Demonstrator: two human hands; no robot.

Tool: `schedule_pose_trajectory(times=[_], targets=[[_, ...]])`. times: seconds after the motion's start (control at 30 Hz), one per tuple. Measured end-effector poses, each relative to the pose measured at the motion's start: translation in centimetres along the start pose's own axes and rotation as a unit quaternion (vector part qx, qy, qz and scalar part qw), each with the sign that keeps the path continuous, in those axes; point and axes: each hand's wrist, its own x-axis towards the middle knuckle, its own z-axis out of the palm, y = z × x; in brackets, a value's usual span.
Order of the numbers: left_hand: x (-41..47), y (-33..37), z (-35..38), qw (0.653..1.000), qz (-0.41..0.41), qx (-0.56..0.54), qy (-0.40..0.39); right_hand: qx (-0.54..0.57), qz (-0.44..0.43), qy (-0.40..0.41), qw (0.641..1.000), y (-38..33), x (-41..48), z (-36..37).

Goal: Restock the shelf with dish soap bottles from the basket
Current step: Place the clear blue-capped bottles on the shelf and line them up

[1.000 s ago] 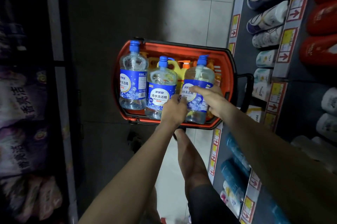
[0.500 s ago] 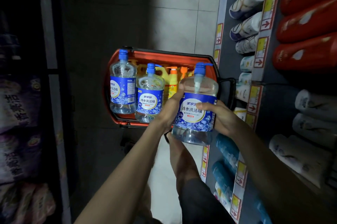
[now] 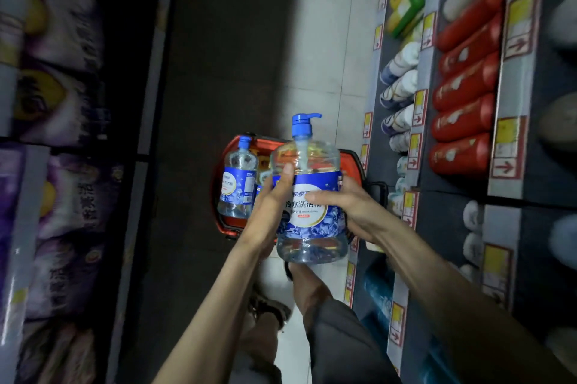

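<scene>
The pump-top dish soap bottle point(image 3: 312, 205) has risen clear of the orange basket point(image 3: 351, 161) since half a second ago. The left hand point(image 3: 271, 205) and right hand point(image 3: 346, 205) grip its sides, fingers wrapped round the blue label.

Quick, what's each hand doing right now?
Left hand: holding the clear plastic dish soap bottle with the blue pump.
Right hand: holding the same bottle's other side.

Between left hand point(image 3: 271, 206) and right hand point(image 3: 354, 210): clear plastic pump bottle point(image 3: 312, 229); red plastic basket point(image 3: 232, 223) behind, twelve o'clock; dark metal shelf point(image 3: 452, 194), three o'clock.
</scene>
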Motion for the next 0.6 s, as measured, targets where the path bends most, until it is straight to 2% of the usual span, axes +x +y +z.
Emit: schedule_pose_trajectory(times=[0.17,0.3,0.6], targets=[[-6.4,3.9,-0.9,0.996,0.079,-0.018,0.048,-0.068,-0.093,-0.023,0.993,-3.4,-3.7,6.4],[-13.6,6.4,-2.2,0.989,0.131,-0.029,0.066,-0.12,-0.127,-0.045,0.984,-5.4,-8.0,11.4],[-31.5,8.1,-7.1,0.947,0.287,-0.074,0.125,-0.259,-0.213,-0.137,0.932,-7.3,-18.7,25.2]])
